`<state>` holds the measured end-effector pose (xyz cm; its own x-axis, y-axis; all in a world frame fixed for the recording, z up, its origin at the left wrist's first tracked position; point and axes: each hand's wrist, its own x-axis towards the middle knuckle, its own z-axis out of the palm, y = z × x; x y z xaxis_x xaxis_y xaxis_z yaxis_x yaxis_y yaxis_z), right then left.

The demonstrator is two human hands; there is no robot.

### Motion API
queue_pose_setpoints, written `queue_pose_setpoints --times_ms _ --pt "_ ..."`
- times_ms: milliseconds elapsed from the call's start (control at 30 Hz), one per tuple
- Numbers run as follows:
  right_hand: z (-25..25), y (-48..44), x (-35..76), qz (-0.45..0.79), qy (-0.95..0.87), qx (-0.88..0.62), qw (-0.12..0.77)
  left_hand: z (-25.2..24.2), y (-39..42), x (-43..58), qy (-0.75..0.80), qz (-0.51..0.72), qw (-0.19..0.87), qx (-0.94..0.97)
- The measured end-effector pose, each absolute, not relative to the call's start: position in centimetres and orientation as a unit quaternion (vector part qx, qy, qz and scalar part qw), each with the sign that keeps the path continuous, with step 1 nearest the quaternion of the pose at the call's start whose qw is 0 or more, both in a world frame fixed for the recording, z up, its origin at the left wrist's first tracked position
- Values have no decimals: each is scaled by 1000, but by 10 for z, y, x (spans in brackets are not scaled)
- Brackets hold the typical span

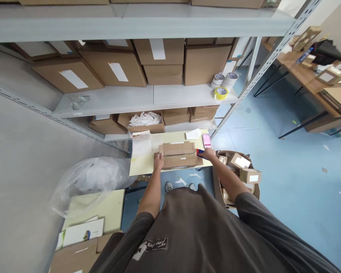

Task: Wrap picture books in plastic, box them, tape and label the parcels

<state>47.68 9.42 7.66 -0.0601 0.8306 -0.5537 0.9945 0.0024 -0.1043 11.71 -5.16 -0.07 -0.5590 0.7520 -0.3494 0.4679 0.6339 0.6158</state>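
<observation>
The box (174, 162) lies on the desk (140, 163) between the left grip (158, 161), touching its left end, closure unclear, and the right grip (209, 154), holding a red-and-blue tool (199, 152).

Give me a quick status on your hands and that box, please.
Left hand at cardboard box, left end. Right hand gripping red-and-blue tool, right end. Box on pale table. Pink item nearby, off the box.

Blue floor (287, 178) underfoot, scrap-flecked. Plain grey wall (22, 151) one side, wooden table (309, 79) other; metal shelving (147, 28) between.
</observation>
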Motion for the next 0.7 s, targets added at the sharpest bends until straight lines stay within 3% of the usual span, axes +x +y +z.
queue_pose_setpoints --times_ms 267,500,600,700 --pt "15 47 477 -272 605 739 117 7 -50 122 867 205 293 348" --pt "1 40 509 -294 585 748 110 6 -52 122 862 216 291 355" --pt "10 34 501 -287 588 754 57 8 -52 121 861 219 295 351" --pt "25 36 475 -376 606 701 -32 9 -52 121 864 219 304 337"
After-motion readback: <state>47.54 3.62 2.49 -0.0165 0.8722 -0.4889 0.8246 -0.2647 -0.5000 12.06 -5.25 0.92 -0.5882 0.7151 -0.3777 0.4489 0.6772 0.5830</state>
